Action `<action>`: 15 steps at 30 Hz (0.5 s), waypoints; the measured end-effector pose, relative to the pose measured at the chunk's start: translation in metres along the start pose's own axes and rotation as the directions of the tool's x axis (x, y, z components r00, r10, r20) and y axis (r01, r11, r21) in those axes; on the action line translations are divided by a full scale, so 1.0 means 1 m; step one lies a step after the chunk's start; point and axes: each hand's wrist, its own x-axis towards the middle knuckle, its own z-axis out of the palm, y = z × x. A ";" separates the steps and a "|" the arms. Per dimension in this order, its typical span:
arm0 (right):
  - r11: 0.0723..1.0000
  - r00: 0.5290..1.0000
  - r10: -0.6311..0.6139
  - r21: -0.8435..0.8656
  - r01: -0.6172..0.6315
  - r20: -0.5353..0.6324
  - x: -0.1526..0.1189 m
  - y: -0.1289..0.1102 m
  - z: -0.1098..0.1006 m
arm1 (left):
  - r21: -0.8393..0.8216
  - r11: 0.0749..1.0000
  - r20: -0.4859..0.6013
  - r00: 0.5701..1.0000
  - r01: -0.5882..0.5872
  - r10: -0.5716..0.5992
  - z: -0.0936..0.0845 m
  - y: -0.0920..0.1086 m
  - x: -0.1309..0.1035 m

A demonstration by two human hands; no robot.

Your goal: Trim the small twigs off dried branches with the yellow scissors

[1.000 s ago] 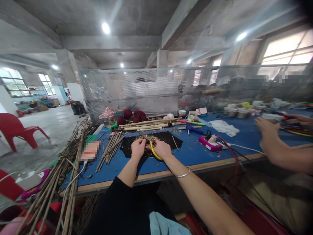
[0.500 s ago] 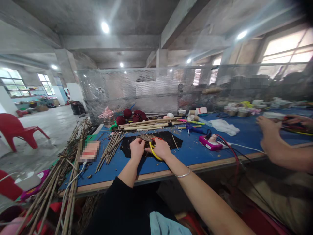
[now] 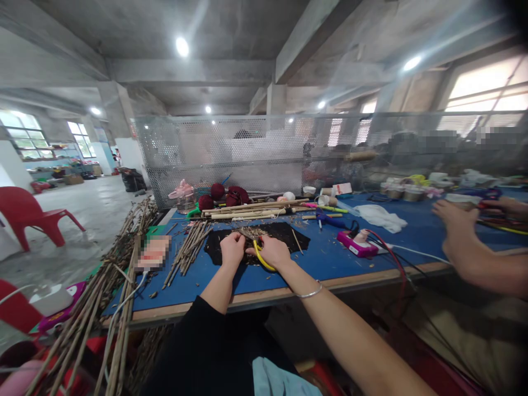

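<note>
In my right hand (image 3: 275, 252) are scissors with a yellow handle (image 3: 262, 256), their blades pointing left toward my other hand. My left hand (image 3: 232, 247) is closed, thumb and fingers pinched just below the blade tips; whatever it pinches is too small to make out. Both hands rest over a black cloth (image 3: 297, 235) strewn with small brown cuttings. Left of the cloth lies a bundle of short cut twigs (image 3: 187, 250), running slantwise on the blue tabletop (image 3: 313, 269).
Longer branches (image 3: 99, 308) lean over the table's left edge beside a phone on a cable. Behind the cloth are bamboo sticks (image 3: 256, 211) and dark red yarn balls (image 3: 218, 191). A blue glue gun (image 3: 330, 219) and purple power strip (image 3: 357, 245) sit right, near a co-worker's hands (image 3: 451, 217).
The view shifts slightly, so the scene sits a little further right. My hands and the scissors stay almost in place over the cloth, with the blades turned slightly.
</note>
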 end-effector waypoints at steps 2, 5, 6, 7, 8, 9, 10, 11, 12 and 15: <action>1.000 1.000 -0.005 -0.005 0.005 0.016 0.000 0.000 -0.002 | 0.002 1.000 0.009 1.000 0.021 -0.021 0.001 -0.001 0.001; 1.000 0.998 -0.018 -0.001 0.018 0.056 0.001 -0.001 -0.008 | -0.003 0.999 0.020 0.999 0.046 -0.046 0.002 -0.002 0.002; 1.000 0.997 -0.018 0.002 0.018 0.074 0.002 -0.001 -0.011 | -0.007 0.999 0.022 0.998 0.053 -0.053 0.002 -0.003 0.002; 1.000 0.996 -0.016 0.004 0.016 0.092 0.003 -0.001 -0.014 | -0.011 0.998 0.026 0.998 0.061 -0.061 0.003 -0.003 0.003; 1.000 0.993 -0.011 0.004 0.011 0.116 0.004 0.000 -0.018 | -0.014 0.997 0.031 0.997 0.072 -0.072 0.003 -0.003 0.003; 1.000 0.990 -0.006 0.000 0.006 0.141 0.006 0.001 -0.022 | -0.017 0.996 0.037 0.996 0.085 -0.084 0.003 -0.003 0.003; 1.000 0.986 0.005 -0.010 -0.003 0.167 0.009 0.002 -0.027 | -0.020 0.995 0.042 0.994 0.098 -0.097 0.004 -0.003 0.004; 1.000 0.980 0.016 -0.025 -0.011 0.200 0.012 0.003 -0.033 | -0.023 0.994 0.048 0.993 0.110 -0.109 0.004 -0.003 0.004; 0.998 0.977 0.033 -0.054 -0.022 0.210 0.015 0.005 -0.039 | -0.029 0.992 0.050 0.992 0.119 -0.118 0.004 -0.003 0.004; 0.988 0.987 0.058 -0.148 -0.035 0.150 0.024 0.011 -0.059 | -0.065 0.992 0.024 0.994 0.112 -0.111 0.002 -0.002 0.003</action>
